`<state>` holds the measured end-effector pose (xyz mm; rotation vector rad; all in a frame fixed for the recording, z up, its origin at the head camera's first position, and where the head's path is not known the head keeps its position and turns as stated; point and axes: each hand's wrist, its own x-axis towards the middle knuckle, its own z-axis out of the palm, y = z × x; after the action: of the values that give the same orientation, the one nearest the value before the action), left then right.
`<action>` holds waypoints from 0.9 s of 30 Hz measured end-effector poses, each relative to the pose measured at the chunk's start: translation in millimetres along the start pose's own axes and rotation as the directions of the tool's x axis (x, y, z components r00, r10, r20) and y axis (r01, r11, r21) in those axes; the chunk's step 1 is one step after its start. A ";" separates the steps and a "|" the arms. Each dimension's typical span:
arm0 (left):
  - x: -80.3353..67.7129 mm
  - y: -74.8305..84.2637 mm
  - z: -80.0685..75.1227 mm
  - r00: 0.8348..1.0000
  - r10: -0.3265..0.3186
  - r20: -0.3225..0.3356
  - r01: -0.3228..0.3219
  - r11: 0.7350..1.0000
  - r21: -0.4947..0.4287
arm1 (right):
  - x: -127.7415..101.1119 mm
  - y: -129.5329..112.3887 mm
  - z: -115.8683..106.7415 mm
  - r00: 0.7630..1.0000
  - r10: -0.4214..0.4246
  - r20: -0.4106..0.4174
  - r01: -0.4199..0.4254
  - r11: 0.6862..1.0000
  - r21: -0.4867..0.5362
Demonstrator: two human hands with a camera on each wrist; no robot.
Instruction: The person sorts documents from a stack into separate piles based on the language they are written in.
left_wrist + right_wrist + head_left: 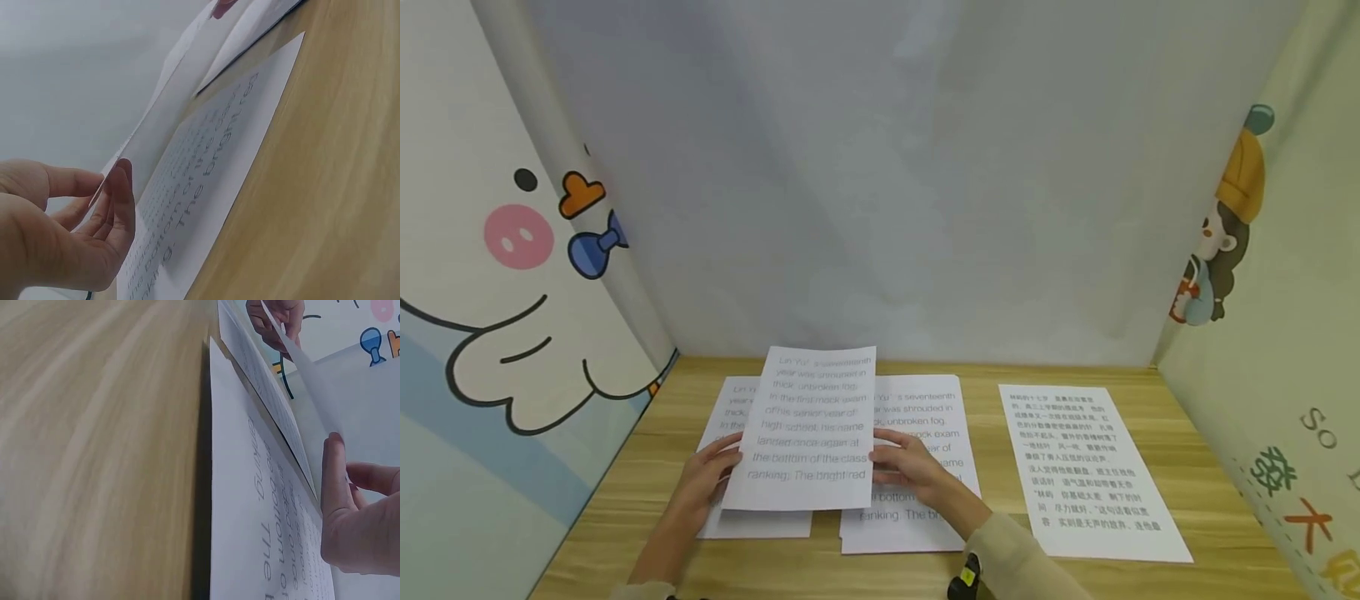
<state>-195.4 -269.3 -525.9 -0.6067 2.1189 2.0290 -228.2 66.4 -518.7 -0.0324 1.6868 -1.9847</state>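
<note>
Above the light wooden desk (1187,467), a white printed sheet of English text (808,425) is held raised between the hands, pinched at its left edge by the left hand (703,479) and at its right edge by the right hand (910,467).

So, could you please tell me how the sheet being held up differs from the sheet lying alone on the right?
The held sheet is lifted off the table, pinched at its sides by the left hand and right hand; the right sheet lies flat, untouched. The held sheet carries large grey English text; the right sheet carries smaller, darker Chinese text. Both are white printed pages.
</note>
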 end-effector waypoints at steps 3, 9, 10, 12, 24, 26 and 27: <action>-1.6 -1.5 -11.4 1.000 -0.006 -0.019 0.006 1.000 -0.002 | 3.3 0.5 12.1 1.000 0.000 0.014 0.000 1.000 0.002; -6.3 -1.7 -31.7 0.999 -0.025 -0.044 0.023 0.999 -0.037 | 8.7 -0.8 33.9 0.999 0.016 0.045 -0.016 1.000 0.005; -6.9 -1.5 -34.9 0.998 -0.032 -0.048 0.030 0.999 -0.038 | 9.4 -1.1 37.2 0.999 0.017 0.048 -0.017 1.000 0.005; -8.3 -1.2 -41.1 0.997 -0.049 -0.053 0.048 0.998 -0.030 | 11.2 -1.3 43.9 0.998 0.020 0.053 -0.021 1.000 0.007; -10.6 -4.9 -64.3 0.992 -0.091 -0.092 0.091 0.996 0.001 | 18.7 8.5 69.4 0.995 0.039 0.087 -0.043 0.998 0.048; -10.3 -7.5 -66.2 0.990 -0.098 -0.102 0.100 0.995 0.017 | 17.8 10.1 69.9 0.994 0.054 0.099 -0.059 0.997 0.055; -10.4 -9.0 -67.6 0.990 -0.100 -0.103 0.102 0.995 0.020 | 17.3 10.6 70.1 0.993 0.060 0.103 -0.066 0.996 0.058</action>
<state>-171.0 -333.9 -525.1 -0.8127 2.1185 1.9545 -214.7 -5.2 -518.6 -0.0558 1.5436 -1.9536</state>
